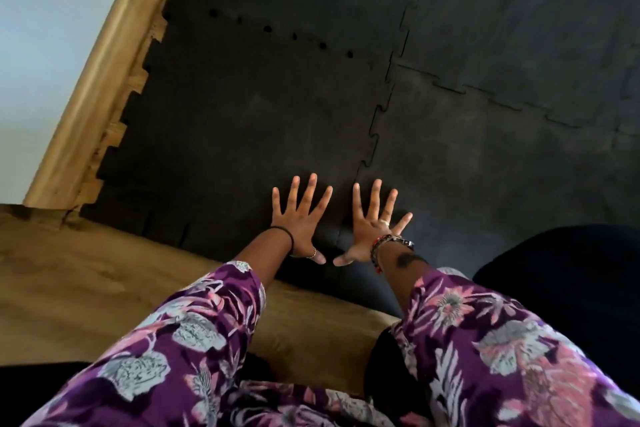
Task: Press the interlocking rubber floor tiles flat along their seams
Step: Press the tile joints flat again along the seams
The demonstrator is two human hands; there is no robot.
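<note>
Both arms reach forward, left hand [300,225] and right hand [372,230] palms-down, fingers [312,188] splayed wide, thumbs nearly meeting.

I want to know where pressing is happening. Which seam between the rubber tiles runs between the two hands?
The jigsaw seam running away from the person, ending between the left hand and right hand. The others cross sideways, farther off.

Dark tiles, purple sleeves

Your hands lay on charcoal-black rubber tiles [242,121]; behind them your sleeves [194,329] were purple with pink and pale grey flowers, left of them ran tan wood floor [86,274], and far beyond stood honey-coloured baseboard [104,55] below a pale blue-white wall [45,10].
</note>
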